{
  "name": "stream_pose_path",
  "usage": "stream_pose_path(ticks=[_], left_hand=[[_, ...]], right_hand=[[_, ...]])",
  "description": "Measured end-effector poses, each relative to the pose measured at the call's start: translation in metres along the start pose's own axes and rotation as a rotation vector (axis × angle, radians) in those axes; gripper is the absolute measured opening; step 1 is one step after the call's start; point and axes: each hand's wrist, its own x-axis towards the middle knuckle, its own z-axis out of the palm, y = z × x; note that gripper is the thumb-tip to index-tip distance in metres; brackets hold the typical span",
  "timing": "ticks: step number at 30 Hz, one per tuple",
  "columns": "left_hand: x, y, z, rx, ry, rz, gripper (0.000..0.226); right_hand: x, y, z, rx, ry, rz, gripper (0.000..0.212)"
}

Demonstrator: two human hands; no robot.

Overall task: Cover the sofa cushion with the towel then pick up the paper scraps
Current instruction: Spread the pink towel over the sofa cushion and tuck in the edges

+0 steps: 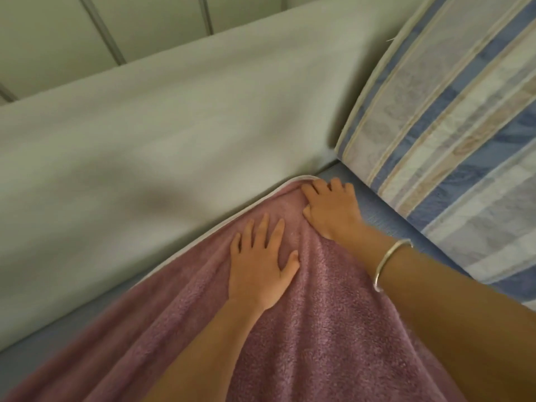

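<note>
Mauve terry towel [333, 343], lengthwise from bottom edge to centre corner; left hand [261, 268] flat behind, fingers spread; right hand [330, 210] nearer, fingers curled on corner.

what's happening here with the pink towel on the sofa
A person is laying a pink towel over the blue sofa seat. The left hand lies flat on the towel with straight, spread fingers, pressing it down. The right hand, with a bangle on its wrist, has its fingers curled at the towel's far corner, next to the striped cushion, and seems to be pulling or tucking it into place. Bare seat shows along both edges of the towel.
</note>
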Motion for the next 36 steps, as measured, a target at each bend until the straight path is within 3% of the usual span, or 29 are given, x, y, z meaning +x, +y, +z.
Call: stream_pose_path(ticks=[4, 7, 12, 14, 17, 20, 24, 26, 30, 32, 36], left_hand=[[0.019, -0.004, -0.001, -0.042, 0.002, -0.035, 0.083], [0.042, -0.013, 0.0, -0.07, 0.043, -0.097, 0.064], [0.04, -0.012, 0.003, -0.027, 0.057, -0.085, 0.076], [0.04, -0.011, 0.001, -0.042, 0.043, -0.09, 0.071], [0.044, -0.011, -0.002, -0.045, 0.075, -0.102, 0.068], [0.043, -0.012, 0.001, -0.045, 0.088, -0.097, 0.051], [0.034, -0.001, -0.008, -0.074, 0.012, -0.069, 0.051], [0.0, 0.015, -0.007, -0.092, -0.041, -0.017, 0.052], [-0.09, 0.033, 0.012, 0.018, 0.03, 0.143, 0.056], [-0.093, 0.028, 0.019, 0.069, 0.042, 0.13, 0.051], [-0.091, 0.029, 0.014, 0.079, 0.055, 0.125, 0.053]], right_hand=[[0.021, -0.003, -0.005, -0.038, -0.004, 0.022, 0.041], [0.023, -0.005, 0.009, 0.006, -0.001, 0.03, 0.042], [0.027, -0.009, 0.011, 0.169, 0.004, 0.05, 0.045], [-0.002, -0.006, 0.016, 0.243, 0.01, 0.074, 0.052], [-0.09, -0.005, 0.041, 0.218, 0.173, 0.125, 0.066], [-0.134, 0.0, 0.064, 0.181, 0.235, 0.177, 0.06], [-0.127, -0.002, 0.064, 0.145, 0.274, 0.176, 0.057], [-0.128, -0.003, 0.064, 0.147, 0.267, 0.185, 0.056], [-0.134, -0.003, 0.057, 0.157, 0.208, 0.161, 0.069], [-0.131, -0.002, 0.052, 0.18, 0.125, 0.137, 0.074], [-0.155, -0.007, 0.036, 0.24, 0.033, 0.148, 0.053]])
